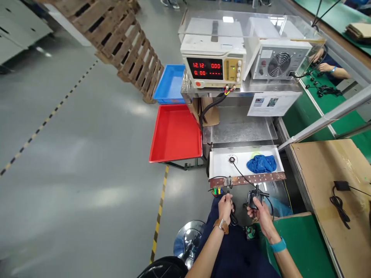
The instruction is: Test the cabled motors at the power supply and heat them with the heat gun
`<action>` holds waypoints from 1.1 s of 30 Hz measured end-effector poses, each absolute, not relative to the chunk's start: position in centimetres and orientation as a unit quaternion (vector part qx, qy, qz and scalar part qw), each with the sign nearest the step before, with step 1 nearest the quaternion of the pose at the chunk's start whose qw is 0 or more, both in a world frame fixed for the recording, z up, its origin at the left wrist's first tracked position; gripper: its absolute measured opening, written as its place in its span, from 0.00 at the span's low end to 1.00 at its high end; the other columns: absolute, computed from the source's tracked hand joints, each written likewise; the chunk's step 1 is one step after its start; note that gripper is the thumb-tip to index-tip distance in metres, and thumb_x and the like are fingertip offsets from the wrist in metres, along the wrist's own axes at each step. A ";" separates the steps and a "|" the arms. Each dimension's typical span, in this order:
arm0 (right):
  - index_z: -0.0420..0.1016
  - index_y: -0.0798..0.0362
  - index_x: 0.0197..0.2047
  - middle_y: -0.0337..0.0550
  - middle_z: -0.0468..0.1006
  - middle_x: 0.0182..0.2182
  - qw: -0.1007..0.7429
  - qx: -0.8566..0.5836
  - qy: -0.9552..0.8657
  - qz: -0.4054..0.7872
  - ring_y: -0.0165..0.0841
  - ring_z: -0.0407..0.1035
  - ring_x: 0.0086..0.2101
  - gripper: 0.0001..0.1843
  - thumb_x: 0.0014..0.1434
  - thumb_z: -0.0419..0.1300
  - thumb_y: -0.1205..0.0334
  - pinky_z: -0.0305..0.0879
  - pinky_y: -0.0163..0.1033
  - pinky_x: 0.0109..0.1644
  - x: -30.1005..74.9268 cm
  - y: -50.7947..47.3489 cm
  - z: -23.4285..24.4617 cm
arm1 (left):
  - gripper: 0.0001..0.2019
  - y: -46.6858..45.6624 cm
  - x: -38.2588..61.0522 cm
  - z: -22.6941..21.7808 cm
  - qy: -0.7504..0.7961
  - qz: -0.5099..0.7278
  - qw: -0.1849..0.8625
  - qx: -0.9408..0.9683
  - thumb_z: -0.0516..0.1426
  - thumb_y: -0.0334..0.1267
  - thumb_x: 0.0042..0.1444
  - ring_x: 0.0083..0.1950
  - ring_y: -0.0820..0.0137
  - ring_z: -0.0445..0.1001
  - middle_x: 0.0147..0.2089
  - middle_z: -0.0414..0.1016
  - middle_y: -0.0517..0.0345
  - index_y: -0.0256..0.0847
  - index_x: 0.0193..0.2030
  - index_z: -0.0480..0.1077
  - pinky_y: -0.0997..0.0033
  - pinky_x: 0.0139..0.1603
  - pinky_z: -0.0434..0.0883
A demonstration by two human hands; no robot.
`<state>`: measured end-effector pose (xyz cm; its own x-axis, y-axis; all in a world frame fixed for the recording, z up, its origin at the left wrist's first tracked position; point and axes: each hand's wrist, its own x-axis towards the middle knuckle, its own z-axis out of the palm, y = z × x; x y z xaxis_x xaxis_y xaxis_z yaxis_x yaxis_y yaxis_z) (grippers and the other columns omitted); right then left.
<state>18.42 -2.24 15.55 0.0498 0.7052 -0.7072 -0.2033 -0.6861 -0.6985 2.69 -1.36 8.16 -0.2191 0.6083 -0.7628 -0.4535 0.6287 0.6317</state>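
My left hand (225, 207) is closed round a thin black cable with its plug end pointing up toward a brown perforated strip (249, 179). My right hand (260, 212) grips a small black adapter block (254, 198) from which the cable runs. Another black lead runs from a round black part (232, 159) in the white tray (220, 164) down to the strip. A crumpled blue cloth (261, 163) lies in that tray. Both hands hover just below the strip, over my lap.
A power supply (213, 66) showing red digits 12.12 sits on a shelf beside a fan-fronted unit (279, 63) under a clear cover. A red bin (175, 133) and a blue bin (171, 83) stand left. Wooden pallets (124, 42) lean behind. Another person's hands (324, 66) work at the green bench on the right; a black adapter (341, 186) lies on cardboard.
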 end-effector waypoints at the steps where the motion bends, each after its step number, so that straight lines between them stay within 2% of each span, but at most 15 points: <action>1: 0.72 0.52 0.38 0.41 0.78 0.28 0.342 -0.641 -0.194 0.659 0.33 0.72 0.27 0.27 0.56 0.66 0.34 0.66 0.37 0.31 18.3 -2.1 15.6 | 0.35 -1.0 2.7 7.4 0.660 0.424 0.618 0.054 0.62 0.73 0.38 0.18 0.80 0.54 0.20 0.56 0.73 0.40 0.35 0.68 0.75 0.18 0.56; 8: 0.71 0.53 0.36 0.43 0.78 0.27 0.331 -0.657 -0.199 0.648 0.32 0.70 0.26 0.29 0.55 0.67 0.33 0.65 0.37 0.29 18.0 -0.9 16.6 | 0.33 -0.2 2.4 4.4 0.682 0.409 0.604 0.048 0.60 0.70 0.40 0.16 0.80 0.53 0.19 0.56 0.73 0.38 0.36 0.70 0.75 0.17 0.53; 21: 0.72 0.54 0.37 0.43 0.78 0.27 0.322 -0.666 -0.166 0.653 0.31 0.70 0.24 0.30 0.52 0.69 0.34 0.64 0.35 0.27 18.6 -0.6 15.1 | 0.36 -0.9 1.8 4.3 0.675 0.402 0.615 0.067 0.61 0.74 0.37 0.18 0.79 0.53 0.19 0.56 0.71 0.38 0.35 0.72 0.75 0.17 0.53; 28: 0.71 0.52 0.35 0.43 0.78 0.25 0.301 -0.676 -0.160 0.653 0.33 0.69 0.23 0.30 0.51 0.68 0.32 0.64 0.36 0.27 19.5 -1.1 14.4 | 0.38 0.3 3.2 3.4 0.704 0.378 0.596 0.081 0.51 0.78 0.42 0.18 0.79 0.50 0.20 0.53 0.72 0.41 0.36 0.67 0.74 0.19 0.52; 31: 0.70 0.51 0.34 0.43 0.78 0.24 0.270 -0.683 -0.186 0.653 0.33 0.68 0.23 0.31 0.51 0.66 0.29 0.62 0.36 0.27 19.2 -1.0 13.9 | 0.34 0.9 2.4 3.4 0.714 0.330 0.606 0.120 0.48 0.75 0.47 0.18 0.76 0.56 0.21 0.56 0.69 0.41 0.35 0.66 0.71 0.20 0.57; 33: 0.70 0.51 0.34 0.42 0.78 0.24 0.254 -0.683 -0.225 0.646 0.33 0.69 0.23 0.31 0.52 0.64 0.29 0.62 0.36 0.27 18.2 -0.4 14.0 | 0.28 1.3 0.8 3.9 0.714 0.280 0.620 0.168 0.53 0.68 0.50 0.20 0.71 0.65 0.21 0.62 0.64 0.41 0.31 0.67 0.67 0.23 0.64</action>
